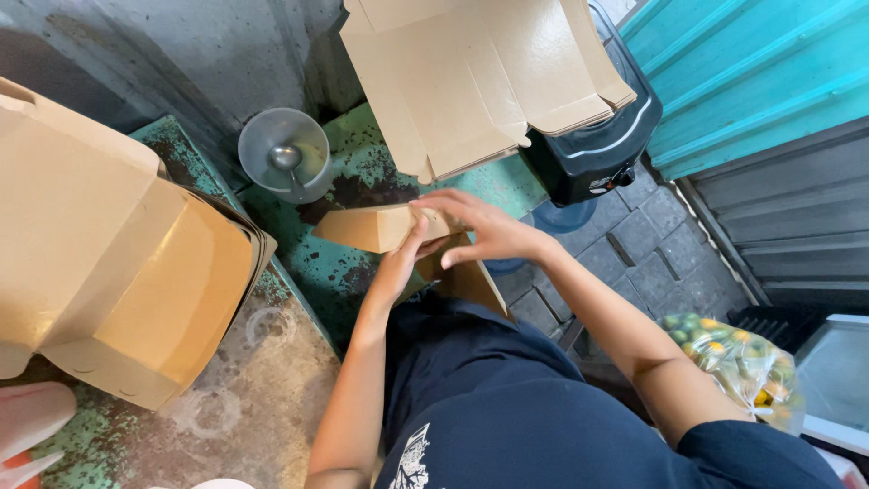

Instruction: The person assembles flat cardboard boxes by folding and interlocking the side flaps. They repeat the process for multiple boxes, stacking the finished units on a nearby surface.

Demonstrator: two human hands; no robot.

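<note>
Both hands work on one small brown cardboard box (385, 226), held just above the near edge of the worn green surface (362, 172), in front of the person's dark blue shirt (507, 407).

Left hand (398, 263): comes up from below, fingers (418, 237) curled closed against the box's right end, gripping it.

Right hand (484, 226): lies over the top, fingers (439, 201) spread flat and pressing on a flap; not wrapped around it.

Surroundings: stack of flat unfolded boxes (480, 72) at the back, leaning over a black bin (597, 154). Grey cup with a metal scoop (285, 156) left of the stack. Stack of folded boxes (118, 263) far left. Bag of small green and yellow fruit (742, 362) at lower right.
</note>
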